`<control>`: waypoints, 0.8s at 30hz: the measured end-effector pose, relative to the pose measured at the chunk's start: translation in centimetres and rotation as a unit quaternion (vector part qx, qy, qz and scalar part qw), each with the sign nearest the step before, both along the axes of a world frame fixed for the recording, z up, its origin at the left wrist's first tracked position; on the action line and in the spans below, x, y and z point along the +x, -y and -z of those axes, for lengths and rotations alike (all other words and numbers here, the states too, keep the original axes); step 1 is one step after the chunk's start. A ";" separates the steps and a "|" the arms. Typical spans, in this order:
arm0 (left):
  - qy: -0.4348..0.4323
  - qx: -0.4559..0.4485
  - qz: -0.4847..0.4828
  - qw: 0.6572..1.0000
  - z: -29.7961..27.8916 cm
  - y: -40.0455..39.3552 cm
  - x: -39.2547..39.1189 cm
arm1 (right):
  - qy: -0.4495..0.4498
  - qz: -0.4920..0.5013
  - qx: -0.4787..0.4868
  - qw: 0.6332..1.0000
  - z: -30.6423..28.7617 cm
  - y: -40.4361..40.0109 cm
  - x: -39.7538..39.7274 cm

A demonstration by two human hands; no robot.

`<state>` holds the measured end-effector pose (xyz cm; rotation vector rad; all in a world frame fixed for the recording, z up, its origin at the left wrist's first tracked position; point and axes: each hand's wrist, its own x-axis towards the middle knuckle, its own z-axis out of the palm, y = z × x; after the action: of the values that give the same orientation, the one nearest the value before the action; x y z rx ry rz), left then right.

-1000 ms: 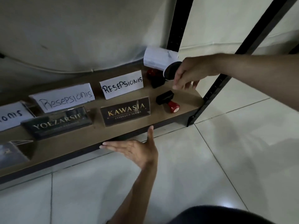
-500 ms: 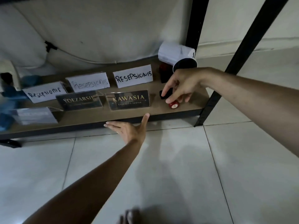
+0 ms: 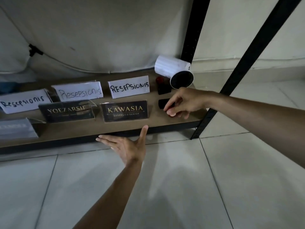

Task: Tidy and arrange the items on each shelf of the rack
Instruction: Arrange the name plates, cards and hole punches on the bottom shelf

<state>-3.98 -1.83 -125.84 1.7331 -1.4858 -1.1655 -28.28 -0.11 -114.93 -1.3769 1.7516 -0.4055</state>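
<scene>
Right hand (image 3: 183,103) pinching front stamp (image 3: 163,103) at shelf (image 3: 165,122) end, left hand (image 3: 127,146) flat, empty; risk: slipping, rolling off edge, or elbowing tilted cup (image 3: 175,71).

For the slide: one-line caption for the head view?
Right hand grips a rubber stamp on the bottom shelf; left hand open.

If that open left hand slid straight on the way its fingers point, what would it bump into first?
The left hand points leftward along the shelf front edge. Probably only that edge; nothing else shows in its line, though depth is unclear.
</scene>
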 end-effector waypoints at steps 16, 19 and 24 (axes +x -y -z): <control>-0.040 -0.013 -0.002 0.999 0.1 0.3 0.2 | 0.074 0.089 0.074 0.991 -1.3 2.3 0.7; -0.050 -0.015 -0.010 0.999 0.1 0.3 0.1 | 0.055 0.089 0.057 0.993 -1.0 2.4 0.7; -0.040 -0.012 -0.001 0.999 0.4 0.3 0.2 | 0.035 0.086 0.034 0.995 -0.9 2.5 0.5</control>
<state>-3.74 -2.18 -126.24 1.6521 -1.4436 -1.1971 -27.83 -2.62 -114.05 -1.1558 1.8149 -0.4775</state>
